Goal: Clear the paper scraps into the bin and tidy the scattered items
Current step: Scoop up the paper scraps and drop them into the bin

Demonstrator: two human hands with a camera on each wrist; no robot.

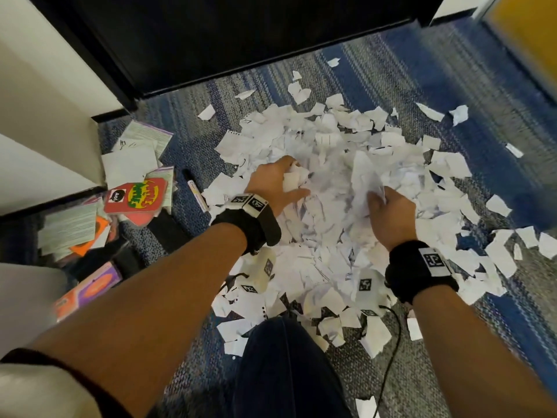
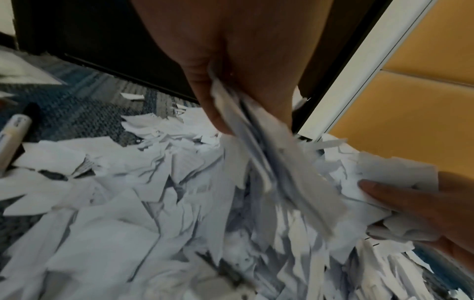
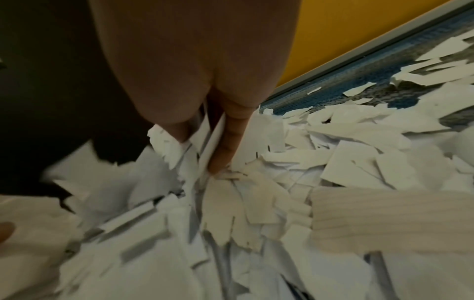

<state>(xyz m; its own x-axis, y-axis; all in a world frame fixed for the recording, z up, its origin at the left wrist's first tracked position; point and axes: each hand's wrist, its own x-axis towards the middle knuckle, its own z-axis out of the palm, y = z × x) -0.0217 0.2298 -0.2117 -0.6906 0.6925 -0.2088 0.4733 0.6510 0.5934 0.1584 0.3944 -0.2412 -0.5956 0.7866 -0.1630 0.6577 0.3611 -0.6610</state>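
Gathering: I have my left hand (image 1: 272,185) and right hand (image 1: 388,212) apart, each clutching torn paper scraps (image 1: 325,188) heaped on the carpet (image 1: 391,73). Next I must lift both bunches; no bin is in view.

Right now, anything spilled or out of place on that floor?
Yes. Torn paper scraps lie spread across the blue carpet, strays reaching the edges. The left hand and right hand each grip a bunch. Left of the pile, a marker and colourful cards lie scattered.
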